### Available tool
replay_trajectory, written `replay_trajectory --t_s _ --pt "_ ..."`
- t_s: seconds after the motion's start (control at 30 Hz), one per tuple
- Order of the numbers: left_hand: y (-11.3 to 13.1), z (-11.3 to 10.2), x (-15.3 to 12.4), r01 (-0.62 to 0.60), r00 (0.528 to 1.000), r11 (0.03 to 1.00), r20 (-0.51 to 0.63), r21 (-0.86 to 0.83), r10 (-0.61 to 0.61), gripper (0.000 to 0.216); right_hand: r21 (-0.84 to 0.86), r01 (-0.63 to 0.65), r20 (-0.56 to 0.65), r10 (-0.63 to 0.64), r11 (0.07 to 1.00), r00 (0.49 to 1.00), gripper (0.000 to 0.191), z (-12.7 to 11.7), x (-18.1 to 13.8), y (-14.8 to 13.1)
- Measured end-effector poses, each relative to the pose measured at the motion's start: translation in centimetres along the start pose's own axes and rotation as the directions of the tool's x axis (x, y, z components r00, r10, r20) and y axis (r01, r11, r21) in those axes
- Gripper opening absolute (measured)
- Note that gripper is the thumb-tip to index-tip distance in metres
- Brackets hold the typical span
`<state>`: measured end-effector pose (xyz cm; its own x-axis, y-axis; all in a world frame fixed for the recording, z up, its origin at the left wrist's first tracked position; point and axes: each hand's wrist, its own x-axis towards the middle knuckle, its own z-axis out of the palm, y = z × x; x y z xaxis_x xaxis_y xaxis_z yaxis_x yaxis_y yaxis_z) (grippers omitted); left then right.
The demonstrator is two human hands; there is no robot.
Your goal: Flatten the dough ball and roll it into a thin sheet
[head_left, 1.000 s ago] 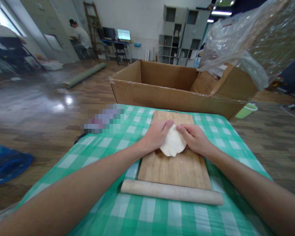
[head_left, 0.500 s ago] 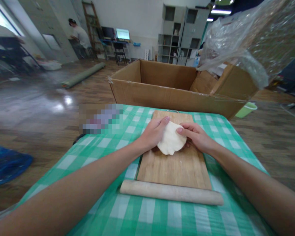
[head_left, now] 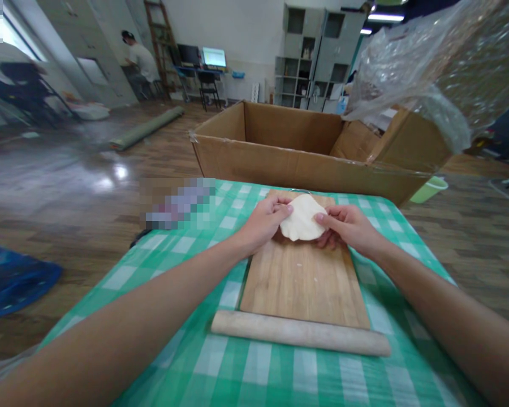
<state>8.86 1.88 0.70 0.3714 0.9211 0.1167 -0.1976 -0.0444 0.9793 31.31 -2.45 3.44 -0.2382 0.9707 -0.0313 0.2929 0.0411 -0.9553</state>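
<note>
A flat, pale round of dough is held up over the far half of a wooden cutting board. My left hand pinches its left edge, thumb on top and fingers behind. On the opposite edge, my right hand grips it the same way, with some fingertips showing beneath. The dough's near edge is wavy and uneven. Across the near end of the board lies a wooden rolling pin, touched by neither hand. A few small pale specks dot the board.
A green checked cloth covers the table. Beyond it stands a large open cardboard box with plastic wrap at its right. A light green bucket is on the floor. Another person sits far back at left.
Both hands have turned the dough and lifted its near edge away from me, so it looks shorter. My left fingers now show behind its edge. The rolling pin and board stay put.
</note>
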Motion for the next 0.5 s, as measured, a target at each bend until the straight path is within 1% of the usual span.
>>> replay_trajectory --t_s 0.07,0.1,0.17,0.23,0.27,0.3,0.37,0.4,0.43,0.47,0.5 --pt "0.2 -0.1 -0.1 0.024 0.999 0.997 0.046 0.068 -0.027 0.031 -0.207 -0.063 0.036 0.072 0.976 0.997 0.062 -1.1 -0.3 -1.0" --pt "0.4 -0.2 -0.2 0.027 0.997 0.993 0.073 0.119 -0.036 0.03 -0.302 -0.071 0.063 0.094 0.951 0.994 0.066 -1.7 -0.7 -1.8" --pt "0.9 -0.2 -0.4 0.002 0.99 0.968 0.135 0.25 -0.037 0.029 -0.454 -0.025 0.158 0.108 0.891 0.982 0.066 -2.5 -1.8 -3.9" --pt "1.4 -0.3 -0.6 -0.085 0.977 0.911 0.212 0.403 -0.003 0.026 -0.569 0.058 0.288 0.133 0.82 0.948 0.058 -2.2 -3.5 -6.5" --pt "1.7 -0.3 -0.7 -0.146 0.967 0.869 0.252 0.474 0.025 0.025 -0.612 0.093 0.346 0.159 0.785 0.925 0.051 -1.6 -4.5 -7.7" --pt "1.9 -0.3 -0.7 -0.21 0.955 0.818 0.291 0.536 0.055 0.023 -0.65 0.127 0.407 0.203 0.749 0.89 0.045 -0.6 -5.7 -8.8" --pt "2.2 -0.3 -0.9 -0.32 0.932 0.709 0.343 0.628 0.116 0.021 -0.746 0.2 0.446 0.253 0.636 0.858 0.042 2.1 -8.0 -10.3" --pt "2.2 -0.3 -0.9 -0.354 0.924 0.661 0.355 0.661 0.14 0.021 -0.793 0.247 0.448 0.258 0.557 0.856 0.043 3.6 -9.0 -10.7" --pt "2.2 -0.4 -1.0 -0.374 0.92 0.622 0.361 0.688 0.154 0.021 -0.841 0.276 0.424 0.251 0.464 0.87 0.045 5.0 -9.8 -10.8" --pt "2.2 -0.4 -1.0 -0.38 0.92 0.594 0.358 0.709 0.162 0.022 -0.878 0.286 0.394 0.238 0.385 0.888 0.047 6.2 -10.5 -10.6" --pt "2.2 -0.5 -1.0 -0.373 0.924 0.583 0.343 0.722 0.166 0.024 -0.899 0.293 0.375 0.228 0.324 0.898 0.045 7.3 -11.0 -10.3"
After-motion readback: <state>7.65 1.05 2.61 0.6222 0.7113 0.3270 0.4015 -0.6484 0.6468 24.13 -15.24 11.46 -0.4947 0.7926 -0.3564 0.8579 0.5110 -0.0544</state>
